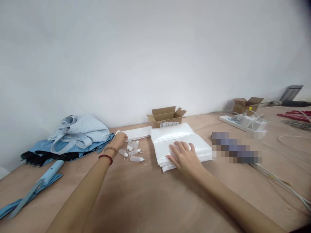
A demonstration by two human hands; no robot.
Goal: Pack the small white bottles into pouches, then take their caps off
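My right hand (186, 158) lies with its fingers spread on a stack of white plastic bags (177, 133); it presses on the top and grips nothing. On the other side, my left hand (120, 139) has its fingers curled at the left end of a flat white strip or pad (139, 133). A small white bit shows past those fingers, but what they hold is hidden. Just right of the left wrist lie several small translucent squeeze bottles (136, 159) with looped cap ties, on the table (136, 197).
An open cardboard box (167, 118) stands behind the bags, by the wall. To the left are a pale blue bag (80, 131) and a blue umbrella (52, 171). A power strip (243, 123), another box (245, 105), cables and a pixelated object (235, 148) occupy the right.
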